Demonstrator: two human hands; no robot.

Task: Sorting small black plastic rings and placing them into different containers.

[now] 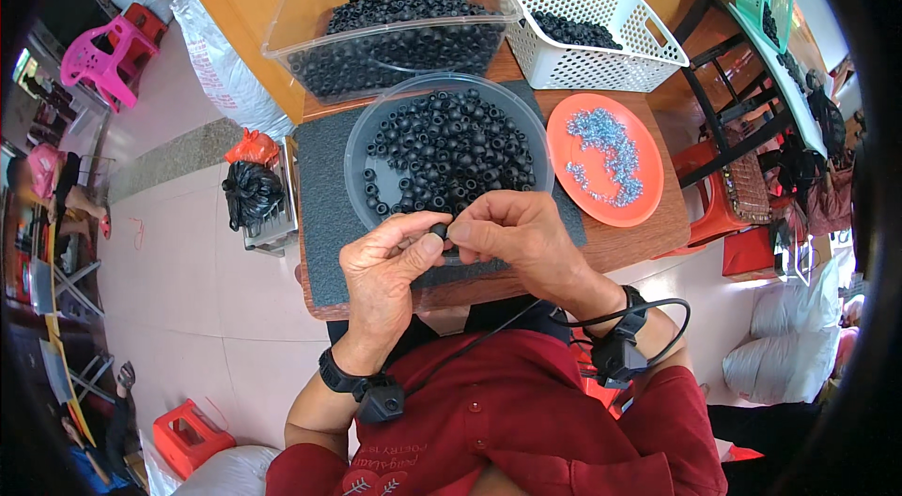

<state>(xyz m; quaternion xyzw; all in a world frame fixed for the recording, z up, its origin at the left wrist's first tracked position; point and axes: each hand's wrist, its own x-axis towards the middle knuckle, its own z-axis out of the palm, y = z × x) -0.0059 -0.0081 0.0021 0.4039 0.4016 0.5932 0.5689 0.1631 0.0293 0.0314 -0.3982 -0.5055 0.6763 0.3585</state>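
Over the near rim of a round clear plastic bowl (355, 167), my two hands meet. My left hand (381, 263) pinches a small round black plastic part (439, 230) between thumb and fingers. Against that part's right side press the closed thumb and forefinger of my right hand (528, 235); whatever lies between them is too small to make out. Many hollow black parts (460, 144) of the same sort fill the bowl. To its right, an orange plate (650, 144) carries small shiny bluish-clear pieces (609, 150).
Behind the bowl stands a clear bin (395, 50) of black parts, beside a white perforated basket (601, 69) holding more. A dark grey mat (324, 214) lies on the wooden table (625, 250). Black and red bags (252, 186) sit left of the table.
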